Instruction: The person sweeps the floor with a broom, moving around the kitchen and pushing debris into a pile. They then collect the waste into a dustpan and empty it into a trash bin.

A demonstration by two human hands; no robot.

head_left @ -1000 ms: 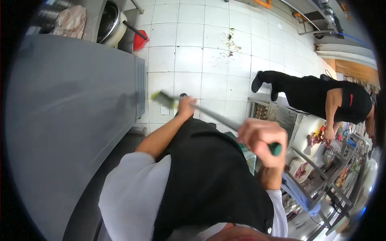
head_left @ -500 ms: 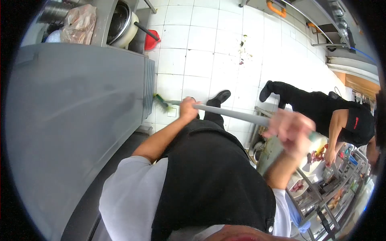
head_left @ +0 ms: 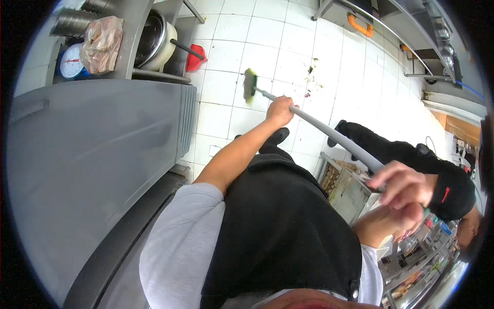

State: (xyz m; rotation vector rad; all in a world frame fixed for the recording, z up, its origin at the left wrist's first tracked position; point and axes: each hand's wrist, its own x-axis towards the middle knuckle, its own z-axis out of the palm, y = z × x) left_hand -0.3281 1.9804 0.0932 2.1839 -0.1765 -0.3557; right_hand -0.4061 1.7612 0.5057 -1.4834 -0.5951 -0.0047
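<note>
A broom (head_left: 337, 135) with a long grey handle slants across the view in front of my body. My left hand (head_left: 280, 111) is closed around the lower handle, arm stretched forward. Farther back, my right hand (head_left: 400, 189) wraps the handle near its upper end, a little blurred. The broom head (head_left: 250, 86), green with yellowish bristles, is over the white tiled floor (head_left: 221, 77). To its right, scraps of green and dark red debris (head_left: 310, 77) are scattered on the tiles.
A grey cabinet (head_left: 103, 154) fills the left side. Beyond it are a large pot (head_left: 157, 44), a red plastic object (head_left: 195, 57) and a blue scale (head_left: 72, 62). A co-worker in black (head_left: 411, 159) stands at right beside cluttered metal racks (head_left: 427, 257).
The broom head has moved away from the cabinet's side, rightward and forward over the tiles. My left hand has reached forward with it; my right hand has come lower and slightly right.
</note>
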